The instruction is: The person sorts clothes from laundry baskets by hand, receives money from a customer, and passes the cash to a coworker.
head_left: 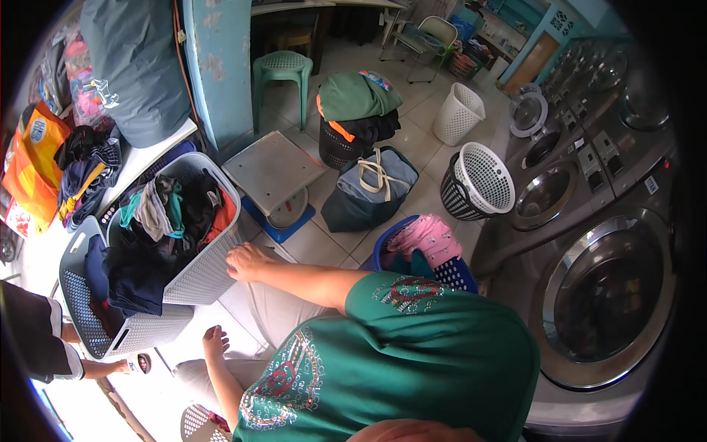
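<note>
My right hand (247, 263) is beside the wall of a tall grey laundry basket (210, 269), fingers loosely bent and apart. Whether the fingertips touch the wall, I cannot tell. Dark clothes, a grey garment (155, 210) and a teal one (177, 211) fill this basket, which leans over a second grey basket (140, 335). A dark navy garment (136, 276) hangs over its edge. Lower down, my left hand (216, 341) is in the air with half-curled fingers apart and nothing in it.
A platform scale (272, 166), a green stool (283, 66) and a dark bag of laundry (372, 210) stand beyond. A blue basket (460, 272) sits by my right arm. Washing machines (611, 295) line the right side. Another person's leg (37, 331) shows at left.
</note>
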The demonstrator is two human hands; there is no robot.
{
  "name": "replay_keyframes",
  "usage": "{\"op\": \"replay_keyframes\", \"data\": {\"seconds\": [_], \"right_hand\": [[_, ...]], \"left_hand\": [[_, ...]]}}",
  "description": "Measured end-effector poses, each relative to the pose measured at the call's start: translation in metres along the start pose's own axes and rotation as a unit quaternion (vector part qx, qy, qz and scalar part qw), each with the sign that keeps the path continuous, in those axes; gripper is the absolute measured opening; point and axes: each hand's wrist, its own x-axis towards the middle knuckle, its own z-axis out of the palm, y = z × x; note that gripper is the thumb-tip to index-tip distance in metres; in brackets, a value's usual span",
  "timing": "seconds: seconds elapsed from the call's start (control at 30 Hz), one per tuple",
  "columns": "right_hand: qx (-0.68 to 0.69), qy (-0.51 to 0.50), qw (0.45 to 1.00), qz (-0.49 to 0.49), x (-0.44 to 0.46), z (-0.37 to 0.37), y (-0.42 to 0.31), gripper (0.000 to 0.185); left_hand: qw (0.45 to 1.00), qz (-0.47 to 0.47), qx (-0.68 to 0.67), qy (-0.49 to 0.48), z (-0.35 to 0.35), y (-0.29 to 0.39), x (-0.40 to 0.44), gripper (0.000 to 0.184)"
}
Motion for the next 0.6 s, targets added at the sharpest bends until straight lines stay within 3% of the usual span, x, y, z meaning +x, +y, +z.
{"op": "replay_keyframes", "data": {"seconds": [0.33,0.6], "right_hand": [[0.007,0.013,1.000,-0.002,0.000,0.000,-0.001,0.027],[-0.001,-0.033,0.993,0.112,0.002,-0.013,-0.007,0.031]], "left_hand": [[1.000,0.002,-0.005,0.000,0.000,0.001,-0.003,0.026],[1.000,-0.004,0.010,0.004,0.001,0.004,-0.002,0.027]]}}
